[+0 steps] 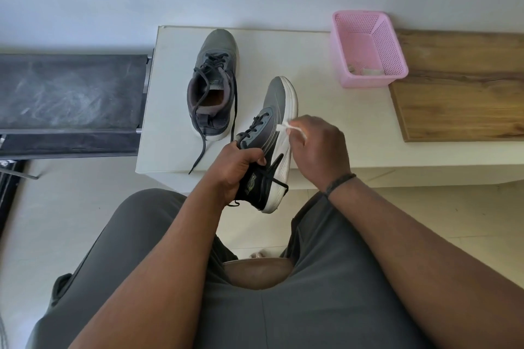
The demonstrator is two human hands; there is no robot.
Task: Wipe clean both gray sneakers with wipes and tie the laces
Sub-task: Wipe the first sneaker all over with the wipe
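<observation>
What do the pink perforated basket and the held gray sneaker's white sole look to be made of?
Pink perforated basket: probably moulded plastic, matte, judging by its regular grid of small holes and rigid walls. Held gray sneaker: its white sole looks like matte foam or rubber, thick with moulded grooves; the upper seems knit or mesh fabric, though the weave is too fine to confirm.

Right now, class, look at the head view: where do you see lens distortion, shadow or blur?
Head view: wide-angle bending curves the white table edge; even, soft light, faint shadow beside the sneaker on the table; slight blur on the wipe at the right hand.
</observation>
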